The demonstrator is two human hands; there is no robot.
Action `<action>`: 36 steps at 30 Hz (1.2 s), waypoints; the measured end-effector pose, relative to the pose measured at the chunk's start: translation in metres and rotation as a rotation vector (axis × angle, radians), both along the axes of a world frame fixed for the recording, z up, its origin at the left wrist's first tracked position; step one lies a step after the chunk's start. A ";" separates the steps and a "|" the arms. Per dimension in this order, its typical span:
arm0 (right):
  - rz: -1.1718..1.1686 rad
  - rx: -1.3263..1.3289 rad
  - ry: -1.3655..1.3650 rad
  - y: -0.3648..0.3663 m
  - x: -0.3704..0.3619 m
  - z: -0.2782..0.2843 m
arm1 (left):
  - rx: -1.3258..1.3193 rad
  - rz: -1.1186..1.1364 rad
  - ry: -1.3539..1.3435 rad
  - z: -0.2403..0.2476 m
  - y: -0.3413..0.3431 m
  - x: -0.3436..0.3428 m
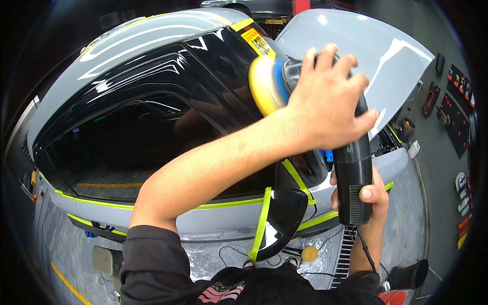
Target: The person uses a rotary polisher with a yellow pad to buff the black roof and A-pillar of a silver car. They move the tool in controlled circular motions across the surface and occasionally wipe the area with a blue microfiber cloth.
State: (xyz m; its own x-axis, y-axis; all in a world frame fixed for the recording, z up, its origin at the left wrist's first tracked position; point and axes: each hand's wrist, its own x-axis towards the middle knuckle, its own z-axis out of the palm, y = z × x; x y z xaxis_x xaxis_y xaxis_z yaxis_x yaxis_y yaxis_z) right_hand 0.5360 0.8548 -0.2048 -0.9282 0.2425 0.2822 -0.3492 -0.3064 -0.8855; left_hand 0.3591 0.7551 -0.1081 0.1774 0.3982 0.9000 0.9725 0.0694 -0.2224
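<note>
A black car polisher (354,180) with a blue backing plate (280,81) and a yellow foam pad (264,87) is held up above the grey car's dark side windows. My left hand (330,99) lies over the tool's head, its fingers bent and partly spread around it. Lower down, my right hand (375,195) wraps the handle, with the thumb across its side. The pad is turned toward the windscreen pillar and the yellow sticker (258,42); whether it touches the car I cannot tell.
Green masking tape (168,205) lines the window edges and the black side mirror (279,223), which juts toward me. The bonnet (351,48) stands raised. A power cord (365,246) hangs from the handle. On the floor are a round yellow pad (309,253) and a black bucket (409,275).
</note>
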 end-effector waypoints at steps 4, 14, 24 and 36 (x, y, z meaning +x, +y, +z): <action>0.000 -0.061 -0.049 0.014 0.014 -0.020 | -0.119 -0.061 -0.026 -0.018 0.010 0.005; 0.061 0.016 -0.089 0.072 0.010 -0.028 | -0.318 0.124 -0.037 -0.032 0.023 0.016; 0.152 0.051 -0.043 0.086 -0.011 -0.010 | -0.235 0.254 0.001 -0.026 0.028 0.010; 0.183 0.063 -0.069 0.092 -0.019 -0.004 | -0.259 0.175 0.041 -0.017 0.026 -0.003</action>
State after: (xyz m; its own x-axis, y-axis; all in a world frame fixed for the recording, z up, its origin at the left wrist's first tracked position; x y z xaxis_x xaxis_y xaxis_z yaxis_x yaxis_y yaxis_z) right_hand 0.5167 0.9473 -0.2086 -0.9728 0.0515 0.2261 -0.2309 -0.3021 -0.9249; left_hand 0.3562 0.7808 -0.1247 0.1201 0.6412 0.7580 0.9407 0.1706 -0.2934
